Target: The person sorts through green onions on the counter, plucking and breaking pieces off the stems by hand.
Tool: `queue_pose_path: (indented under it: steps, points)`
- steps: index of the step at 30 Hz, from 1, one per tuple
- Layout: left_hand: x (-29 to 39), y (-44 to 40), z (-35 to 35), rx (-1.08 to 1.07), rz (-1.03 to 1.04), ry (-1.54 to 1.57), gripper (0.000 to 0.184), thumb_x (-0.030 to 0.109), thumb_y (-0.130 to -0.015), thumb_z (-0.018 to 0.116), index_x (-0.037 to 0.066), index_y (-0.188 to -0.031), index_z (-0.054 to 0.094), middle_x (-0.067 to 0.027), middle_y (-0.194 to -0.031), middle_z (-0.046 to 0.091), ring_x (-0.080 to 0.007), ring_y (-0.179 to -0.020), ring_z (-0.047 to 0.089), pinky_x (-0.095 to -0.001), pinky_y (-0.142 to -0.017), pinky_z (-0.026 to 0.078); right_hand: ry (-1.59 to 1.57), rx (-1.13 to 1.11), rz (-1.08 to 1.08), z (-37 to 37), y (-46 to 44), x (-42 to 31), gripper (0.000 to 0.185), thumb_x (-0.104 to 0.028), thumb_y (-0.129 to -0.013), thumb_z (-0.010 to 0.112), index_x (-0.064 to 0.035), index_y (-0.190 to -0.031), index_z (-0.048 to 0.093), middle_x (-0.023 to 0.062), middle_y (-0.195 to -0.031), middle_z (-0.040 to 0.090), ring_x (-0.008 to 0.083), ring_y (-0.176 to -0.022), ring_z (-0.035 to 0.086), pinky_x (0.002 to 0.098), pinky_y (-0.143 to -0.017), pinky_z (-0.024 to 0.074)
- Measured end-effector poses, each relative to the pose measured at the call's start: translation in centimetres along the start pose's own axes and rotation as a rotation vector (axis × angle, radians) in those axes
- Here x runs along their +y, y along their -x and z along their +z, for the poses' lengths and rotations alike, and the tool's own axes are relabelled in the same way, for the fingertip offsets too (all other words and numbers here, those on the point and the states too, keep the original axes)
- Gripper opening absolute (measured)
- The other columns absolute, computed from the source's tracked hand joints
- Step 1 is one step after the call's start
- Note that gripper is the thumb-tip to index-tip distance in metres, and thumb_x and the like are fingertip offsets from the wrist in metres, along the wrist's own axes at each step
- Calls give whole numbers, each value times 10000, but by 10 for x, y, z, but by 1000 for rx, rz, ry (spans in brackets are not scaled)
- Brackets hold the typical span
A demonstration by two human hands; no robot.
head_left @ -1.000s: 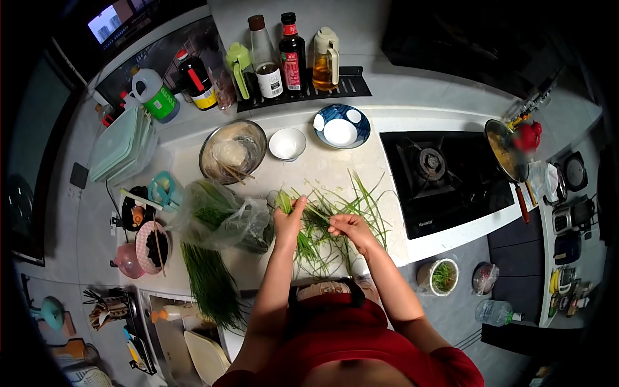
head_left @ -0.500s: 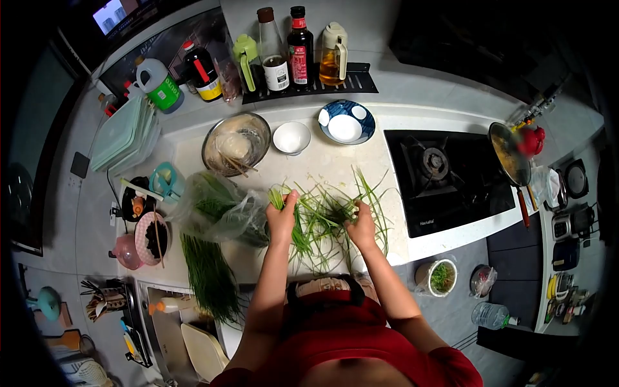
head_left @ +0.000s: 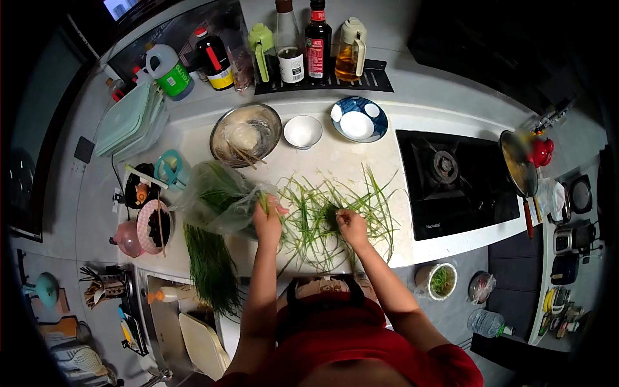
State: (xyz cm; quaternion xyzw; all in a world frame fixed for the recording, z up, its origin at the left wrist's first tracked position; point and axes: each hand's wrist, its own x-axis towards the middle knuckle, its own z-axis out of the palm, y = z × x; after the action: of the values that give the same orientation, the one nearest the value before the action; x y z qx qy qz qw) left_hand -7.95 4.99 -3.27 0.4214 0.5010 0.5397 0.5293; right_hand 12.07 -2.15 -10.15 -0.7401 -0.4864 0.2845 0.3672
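My left hand [head_left: 267, 220] is closed around a small bunch of garlic chives [head_left: 263, 201], beside a clear plastic bag [head_left: 222, 193] with more greens inside. My right hand [head_left: 351, 229] is closed in a pinch above the loose chives [head_left: 316, 219] scattered over the counter. What its fingertips hold is too small to make out. To the left of my left forearm, a thick bundle of dark green chives [head_left: 211, 267] lies over the counter's front edge toward the sink.
A metal bowl of dough with chopsticks [head_left: 245, 135], a white bowl [head_left: 303, 131] and a blue patterned bowl [head_left: 360, 120] stand behind the chives. A gas stove [head_left: 454, 184] is on the right. A lined bin [head_left: 437, 282] with green scraps stands on the floor. The sink [head_left: 169, 322] is front left.
My left hand has moved left to the plastic bag, and less of the bunch shows in it. My right hand has shifted slightly left and down. The camera view has shifted a little.
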Motion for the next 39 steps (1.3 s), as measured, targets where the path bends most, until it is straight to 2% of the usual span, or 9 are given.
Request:
queue_pose_path:
  steps: [8,12,16,20,21,25,28,37,39]
  points:
    - [20,26,-17,181,-24,-25,262,294,-890,441,87,-732,417,12,-547,364,-91,-443,312,-295,-435,310,252,-82,-128,51,-32,-18,224,-291,-747,597,-72,-755,640,115,-614,592,279,-553,570,349,-506,445]
    - [14,32,-21,224,51,89,266,241,-868,494,86,-662,427,42,-529,378,-52,-415,311,-242,-371,228,491,-231,-30,74,-42,-38,325,-414,-709,604,-89,-722,620,97,-664,601,274,-630,579,367,-560,454]
    - [7,32,-26,208,38,11,258,228,-858,513,53,-671,476,43,-535,401,-44,-452,341,-234,-400,253,566,-335,29,90,-47,-29,309,-393,-707,578,-91,-757,617,105,-742,613,272,-707,585,373,-603,462]
    - [-5,26,-21,208,-1,-115,216,206,-823,570,11,-738,537,19,-582,482,-64,-520,424,-236,-473,335,53,-155,-20,78,-36,-18,198,-221,-687,641,-37,-737,588,113,-703,600,226,-583,558,305,-573,448]
    - [-8,24,-17,197,-34,-141,210,199,-810,590,2,-752,550,12,-597,504,-71,-540,444,-238,-496,357,-75,-185,-16,69,-34,-22,122,-98,-720,634,-10,-716,551,57,-633,563,122,-530,486,245,-547,411]
    - [-17,13,4,38,66,-222,191,173,-750,653,-3,-787,591,-25,-688,577,-92,-616,500,-243,-577,409,-341,-244,-123,37,-23,-30,72,-7,-772,579,18,-732,525,-28,-632,486,40,-598,419,189,-556,381]
    - [1,13,29,-21,83,-264,193,166,-748,652,-10,-804,594,-32,-692,588,-95,-626,514,-249,-584,417,-464,-180,-103,9,-10,-55,88,-45,-735,612,27,-772,576,80,-608,561,106,-573,530,235,-567,431]
    - [1,8,58,-193,11,-157,159,123,-747,650,-15,-810,603,-18,-735,600,-81,-695,528,-235,-635,430,-208,0,-208,-37,5,-63,130,-87,-693,652,-8,-785,604,97,-674,598,205,-596,586,270,-536,455]
    - [3,10,60,-209,-33,-154,192,150,-753,654,-12,-842,603,4,-673,566,-59,-582,471,-225,-523,377,-174,-51,-182,-42,6,-60,200,-94,-686,658,6,-846,591,123,-758,601,234,-682,588,294,-595,460]
